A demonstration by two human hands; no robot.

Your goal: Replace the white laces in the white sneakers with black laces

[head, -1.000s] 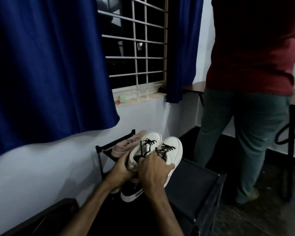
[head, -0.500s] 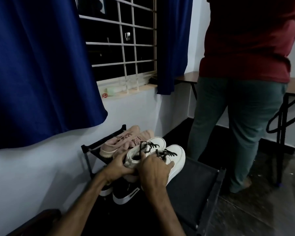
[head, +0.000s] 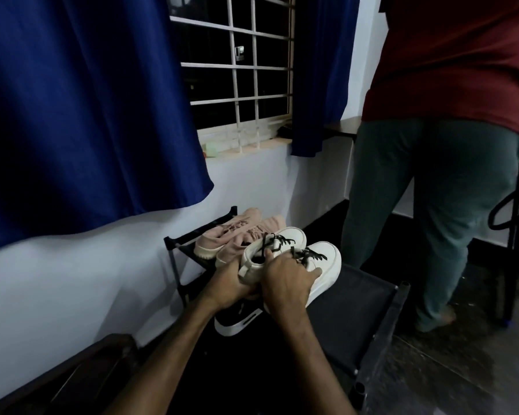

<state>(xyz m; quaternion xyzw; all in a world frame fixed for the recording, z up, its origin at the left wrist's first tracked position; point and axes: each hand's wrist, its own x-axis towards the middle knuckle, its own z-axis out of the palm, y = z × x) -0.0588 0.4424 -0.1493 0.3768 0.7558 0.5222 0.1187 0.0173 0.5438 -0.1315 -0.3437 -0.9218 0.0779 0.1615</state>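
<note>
White sneakers [head: 327,262] are held as a pair, side by side, heels in the grip and toes pointing away from the wearer and a little to the right. The left grip [head: 231,284] curls under the heel of the left sneaker with the thumb over its collar. The right grip [head: 285,284] wraps over the right sneaker, with fingers lying across its side and the thumb up by the tongue. Just beyond both thumbs, black laces [head: 283,241] cross the eyelets of each shoe, so the relacing looks finished and putting the pair away is probably what remains.

Beyond the left grip, a pair of pink shoes [head: 237,235] sits on the shoe rack, close beside the left sneaker. Below the grip, a black shoe with a white sole [head: 237,322] shows on a lower level. The bare dark shelf [head: 360,301] spreads to the right of the right grip, under the toes. Whether the soles already touch it cannot be told. The right grip is nearer that free stretch, so the pair would likely go down toe-first along its own long axis. Farther right, a person [head: 432,190] stands facing away.
</note>
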